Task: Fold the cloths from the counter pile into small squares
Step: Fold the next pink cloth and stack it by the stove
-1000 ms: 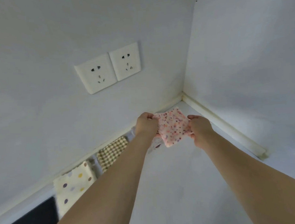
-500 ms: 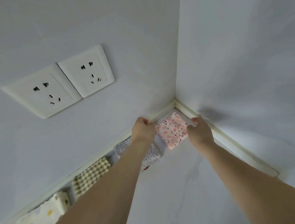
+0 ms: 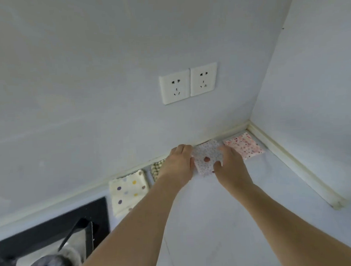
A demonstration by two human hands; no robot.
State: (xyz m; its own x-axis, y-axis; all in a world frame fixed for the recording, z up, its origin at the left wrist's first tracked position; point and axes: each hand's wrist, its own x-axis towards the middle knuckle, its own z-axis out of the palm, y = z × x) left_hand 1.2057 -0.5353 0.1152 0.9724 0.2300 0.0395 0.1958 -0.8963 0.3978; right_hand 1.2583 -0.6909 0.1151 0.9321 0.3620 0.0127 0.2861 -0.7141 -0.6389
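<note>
Folded squares lie in a row along the back wall of the white counter (image 3: 214, 221). A pink dotted square (image 3: 244, 148) sits in the corner. Beside it lies a white square with small speckles (image 3: 207, 156). My left hand (image 3: 180, 162) touches its left edge and my right hand (image 3: 229, 164) grips its right edge, thumb underneath near the front. A checked beige square (image 3: 157, 169) is mostly hidden behind my left wrist. A cream square with large coloured dots (image 3: 128, 191) lies further left.
Two white wall sockets (image 3: 188, 83) sit above the row. A black cooktop (image 3: 52, 232) with a grey pot and dark handle (image 3: 72, 238) fills the lower left. White trim (image 3: 292, 164) runs along the right wall.
The pink dotted square was set down in the corner and released. Both hands moved left onto the speckled square. The view pulled back and swung left.
</note>
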